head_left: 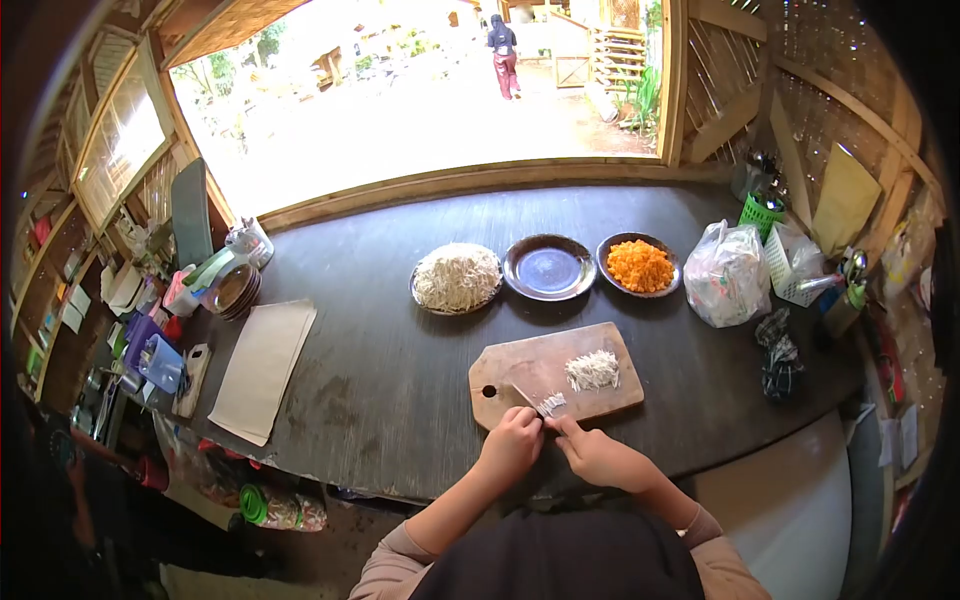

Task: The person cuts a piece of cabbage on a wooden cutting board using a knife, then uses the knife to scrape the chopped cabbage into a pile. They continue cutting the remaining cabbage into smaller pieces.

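Right hand [600, 455] apparently gripping knife [527, 396]

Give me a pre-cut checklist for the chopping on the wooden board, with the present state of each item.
1. Cutting board lies flat on the table: ok.
2. Left hand grips the knife: ok.
3. Right hand holds the white piece on the board: ok.
4. Right fingertips away from the blade: cannot tell.
5. Chopped white pile apart from the blade: ok.
6. Empty plate beyond the board: ok.
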`<state>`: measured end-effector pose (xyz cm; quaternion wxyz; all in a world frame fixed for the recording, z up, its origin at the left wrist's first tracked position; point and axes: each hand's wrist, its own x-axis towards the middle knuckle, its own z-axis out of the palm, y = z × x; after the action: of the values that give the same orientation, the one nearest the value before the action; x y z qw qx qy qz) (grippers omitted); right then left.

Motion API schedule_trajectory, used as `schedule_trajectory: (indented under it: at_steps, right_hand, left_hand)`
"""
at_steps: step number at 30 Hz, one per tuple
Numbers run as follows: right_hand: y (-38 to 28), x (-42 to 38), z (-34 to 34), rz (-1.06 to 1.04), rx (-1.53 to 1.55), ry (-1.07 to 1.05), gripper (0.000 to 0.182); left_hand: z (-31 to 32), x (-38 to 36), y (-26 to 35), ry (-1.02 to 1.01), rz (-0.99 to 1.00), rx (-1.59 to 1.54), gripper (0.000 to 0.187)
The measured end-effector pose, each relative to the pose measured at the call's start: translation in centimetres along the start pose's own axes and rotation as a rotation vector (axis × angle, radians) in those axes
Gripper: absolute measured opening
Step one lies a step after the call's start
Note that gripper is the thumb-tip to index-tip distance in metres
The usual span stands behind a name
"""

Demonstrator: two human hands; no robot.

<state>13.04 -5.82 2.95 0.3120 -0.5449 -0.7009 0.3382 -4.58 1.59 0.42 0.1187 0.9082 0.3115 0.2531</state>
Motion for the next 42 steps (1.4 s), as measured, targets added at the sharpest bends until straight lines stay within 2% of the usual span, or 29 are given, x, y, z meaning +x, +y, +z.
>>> schedule_trajectory:
  at_steps: [4, 6, 13, 14, 16, 20, 22, 25, 26, 28, 32, 34, 38, 40, 41, 42]
  right_hand:
    - [0.2, 0.6, 0.8, -0.007, 0.045, 0.029, 0.034]
    - [-1.5, 1.5, 0.2, 0.244, -0.055, -0.093, 0.034]
    - [0.3, -0.3, 0.3, -0.009, 0.014, 0.018, 0.035]
    - [0.1, 0.0, 0.5, -0.006, 0.015, 0.014, 0.035]
    - [-1.0, 1.2, 0.6, 0.246, -0.068, -0.102, 0.034]
    - [-0.8, 1.5, -0.1, 0.19, -0.049, -0.081, 0.034]
    - [-0.1, 0.1, -0.2, 0.053, -0.021, -0.044, 0.034]
    - [-0.4, -0.5, 0.2, 0.016, 0.02, -0.004, 0.034]
    - [-0.8, -0.2, 0.2, 0.02, 0.021, -0.009, 0.034]
    - [-2.4, 1.2, -0.1, 0.307, -0.065, -0.154, 0.035]
    - [-0.8, 0.8, -0.5, 0.184, -0.021, -0.098, 0.035]
    - [-0.4, -0.4, -0.4, 0.019, 0.0, -0.027, 0.033]
    - [-1.0, 0.2, 0.2, 0.072, 0.036, -0.028, 0.033]
    - [-2.1, 1.3, -0.2, 0.286, -0.035, -0.152, 0.034]
    - [-1.5, 1.1, 0.0, 0.286, -0.034, -0.15, 0.034]
    - [-0.8, 0.8, 0.3, 0.174, -0.011, -0.089, 0.034]
  left_hand:
    - [0.1, -0.1, 0.0, 0.009, 0.009, 0.008, 0.013]
    - [0.2, -0.3, 0.1, 0.02, 0.003, 0.003, 0.013]
    - [0.4, -0.4, -0.4, 0.033, 0.032, -0.027, 0.014]
    - [0.4, -0.4, -0.3, 0.023, 0.03, -0.032, 0.013]
    - [0.3, -0.4, -0.2, 0.029, 0.017, -0.039, 0.013]
    - [0.2, -0.4, 0.0, 0.065, 0.016, -0.059, 0.012]
    - [0.1, -0.3, -0.1, 0.062, 0.025, -0.039, 0.012]
    - [-0.1, -0.4, 0.1, 0.035, 0.013, -0.023, 0.012]
    - [-0.2, -0.4, 0.2, 0.02, -0.002, -0.019, 0.012]
    - [-0.2, -0.4, 0.2, 0.034, -0.006, -0.03, 0.012]
    - [0.2, -0.6, -0.1, 0.062, 0.002, -0.053, 0.012]
    - [0.2, -0.6, -0.1, 0.071, 0.012, -0.037, 0.012]
    - [-0.1, -0.7, 0.3, 0.031, -0.03, 0.019, 0.012]
    - [-0.2, -0.7, 0.6, 0.048, -0.038, 0.023, 0.011]
    - [-0.3, -0.6, 0.7, 0.068, -0.041, 0.029, 0.011]
    - [-0.3, -0.7, 0.8, 0.068, -0.036, 0.032, 0.011]
